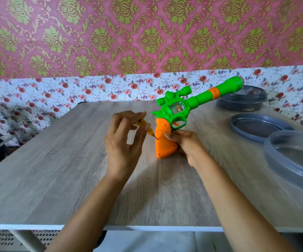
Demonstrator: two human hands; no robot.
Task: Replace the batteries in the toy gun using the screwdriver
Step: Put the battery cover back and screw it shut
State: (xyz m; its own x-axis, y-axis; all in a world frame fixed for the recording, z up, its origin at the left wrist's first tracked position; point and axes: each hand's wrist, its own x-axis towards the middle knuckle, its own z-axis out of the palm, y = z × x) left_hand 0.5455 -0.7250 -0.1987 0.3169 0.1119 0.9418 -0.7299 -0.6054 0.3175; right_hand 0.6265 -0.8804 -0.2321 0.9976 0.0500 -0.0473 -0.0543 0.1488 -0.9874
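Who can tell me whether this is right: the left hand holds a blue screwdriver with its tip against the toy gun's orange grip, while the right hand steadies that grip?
Not quite. The screwdriver is yellow, not blue, as the head view shows. The rest stands: the left hand holds it with its tip against the toy gun's orange grip, which the right hand steadies.

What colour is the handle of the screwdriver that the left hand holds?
The screwdriver handle is translucent yellow-amber, pinched by the left hand against the toy gun. It shows in the head view.
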